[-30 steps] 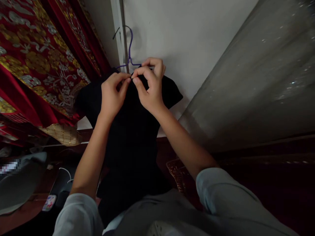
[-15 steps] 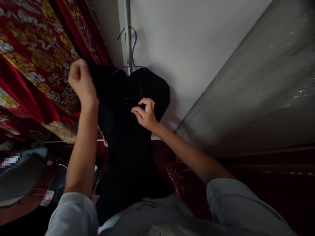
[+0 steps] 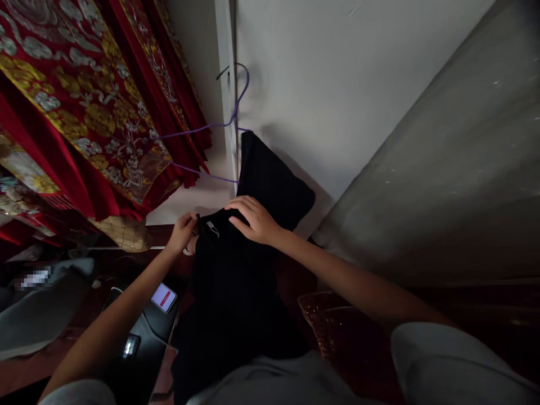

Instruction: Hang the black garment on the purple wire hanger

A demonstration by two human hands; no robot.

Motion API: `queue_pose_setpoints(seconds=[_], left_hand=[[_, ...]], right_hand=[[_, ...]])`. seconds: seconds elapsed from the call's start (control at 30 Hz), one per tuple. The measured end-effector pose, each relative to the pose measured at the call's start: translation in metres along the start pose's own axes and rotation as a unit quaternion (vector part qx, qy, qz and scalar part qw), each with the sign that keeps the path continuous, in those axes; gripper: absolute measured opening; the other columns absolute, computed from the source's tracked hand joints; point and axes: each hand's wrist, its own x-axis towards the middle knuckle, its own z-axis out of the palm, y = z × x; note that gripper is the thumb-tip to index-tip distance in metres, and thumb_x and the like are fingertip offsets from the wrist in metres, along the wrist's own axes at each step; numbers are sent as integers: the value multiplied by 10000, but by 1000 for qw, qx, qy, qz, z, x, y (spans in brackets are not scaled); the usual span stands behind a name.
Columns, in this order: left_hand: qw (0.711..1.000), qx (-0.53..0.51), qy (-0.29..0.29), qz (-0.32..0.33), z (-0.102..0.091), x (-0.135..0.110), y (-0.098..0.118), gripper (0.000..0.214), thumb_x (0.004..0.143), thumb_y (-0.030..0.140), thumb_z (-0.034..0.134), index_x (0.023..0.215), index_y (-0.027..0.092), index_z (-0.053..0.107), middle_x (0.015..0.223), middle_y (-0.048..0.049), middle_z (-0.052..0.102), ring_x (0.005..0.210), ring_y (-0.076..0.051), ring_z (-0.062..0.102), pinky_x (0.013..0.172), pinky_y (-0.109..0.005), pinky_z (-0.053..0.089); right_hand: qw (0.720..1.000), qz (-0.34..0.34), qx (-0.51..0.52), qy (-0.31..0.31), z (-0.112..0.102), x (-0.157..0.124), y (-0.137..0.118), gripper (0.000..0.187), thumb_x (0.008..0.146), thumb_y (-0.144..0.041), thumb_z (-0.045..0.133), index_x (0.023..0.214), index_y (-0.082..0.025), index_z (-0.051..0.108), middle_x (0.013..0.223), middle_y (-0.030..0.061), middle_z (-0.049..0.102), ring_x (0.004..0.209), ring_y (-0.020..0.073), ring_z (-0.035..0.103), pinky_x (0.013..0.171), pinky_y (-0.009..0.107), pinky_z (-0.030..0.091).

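Observation:
A black garment (image 3: 236, 287) hangs down in front of me, with one shoulder (image 3: 270, 180) still over the right part of a purple wire hanger (image 3: 241, 101). The hanger's left part is bare and sticks out toward the red cloth. Between the thumb and fingers of my left hand (image 3: 182, 233) is the garment's upper left edge. A small white tag (image 3: 212, 227) shows inside the neckline, between my hands. My right hand (image 3: 255, 220) rests on the cloth by the neckline, its fingers stretched out and the thumb apart.
The hanger hooks on a white strip (image 3: 228, 50) along the wall. Red embroidered cloth (image 3: 97, 112) hangs at left. Below it are a dark table (image 3: 147, 343) with a lit phone (image 3: 163, 297), and a person's grey clothing (image 3: 46, 309). A glossy carved red-brown chair (image 3: 324, 320) stands at right.
My left hand has come down and to the right, and the garment's left shoulder is off the hanger. My right hand has spread its fingers on the cloth. The phone is now uncovered.

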Motion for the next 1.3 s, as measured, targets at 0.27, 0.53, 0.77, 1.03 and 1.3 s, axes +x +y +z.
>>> queue_pose_setpoints(seconds=[0.27, 0.53, 0.77, 1.03, 1.3], left_hand=[[976, -6, -11, 216, 27, -22, 91, 210, 1035, 373, 567, 1022, 206, 693, 1019, -63, 700, 1017, -197, 657, 990, -355, 516], [974, -3, -165, 156, 28, -6, 70, 666, 1066, 665, 171, 1271, 224, 625, 1210, -128, 699, 1218, -263, 645, 1056, -425, 527], [831, 421, -334, 141, 0, 2, 45, 515, 1009, 623, 464, 943, 173, 706, 808, -75, 705, 894, -290, 710, 1143, -584, 406], [732, 597, -291, 153, -43, 9, 65, 264, 828, 191, 610, 1036, 215, 771, 1026, -101, 764, 1229, -340, 604, 1198, -612, 328], [738, 537, -356, 198, -23, -32, 76, 170, 925, 177, 576, 949, 227, 736, 985, -77, 752, 1198, -305, 639, 1242, -718, 168]], right_hand=[[943, 147, 298, -37, 7, 27, -38, 516, 966, -489, 627, 1403, -241, 513, 1428, 108, 606, 1377, 268, 560, 1207, 493, 423], [950, 162, 249, -96, -33, 47, -59, 338, 792, -125, 548, 1051, -218, 744, 1056, 47, 760, 1061, 247, 707, 1009, 417, 556], [983, 59, -12, 174, -65, 66, -2, 428, 764, -45, 478, 1053, -222, 738, 1041, 51, 749, 1045, 228, 687, 984, 394, 536], [939, 232, 105, 232, -17, 69, 84, 218, 824, -187, 582, 1011, -178, 695, 979, 83, 727, 938, 243, 702, 899, 410, 560], [935, 285, 153, 143, 6, 86, 90, 186, 859, -307, 602, 978, -215, 710, 1006, 66, 763, 1011, 252, 697, 993, 432, 538]])
